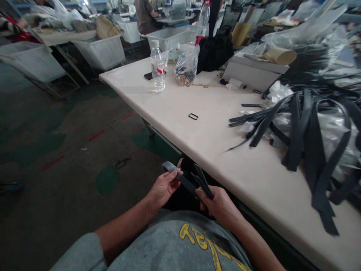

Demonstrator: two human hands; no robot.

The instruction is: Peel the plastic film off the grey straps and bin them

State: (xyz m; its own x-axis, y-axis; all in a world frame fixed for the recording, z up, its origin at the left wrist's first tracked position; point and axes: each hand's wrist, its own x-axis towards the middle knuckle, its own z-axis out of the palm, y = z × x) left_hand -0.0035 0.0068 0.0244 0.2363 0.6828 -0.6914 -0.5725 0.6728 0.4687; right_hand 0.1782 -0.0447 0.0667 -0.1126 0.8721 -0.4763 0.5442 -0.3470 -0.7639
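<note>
A dark strap (186, 183) stretches between my two hands over my lap, its grey end looped past my left fingers. My left hand (166, 185) pinches that strap near the loop, thumb on top. In my right hand (216, 201) several dark strap ends (203, 181) are gripped together, pointing up and away from me. On the table beyond lies a black rectangular ring (193, 116). A large heap of black straps (307, 128) hangs over plastic wrapping at the right.
The pale table (169, 109) has its near edge just beyond my hands. On it stand a water bottle (158, 67), a clear bag of metal pieces (186, 69), a black bag (216, 52) and a cardboard box (251, 73). White bins (100, 51) stand behind; scissors (123, 163) lie on the floor.
</note>
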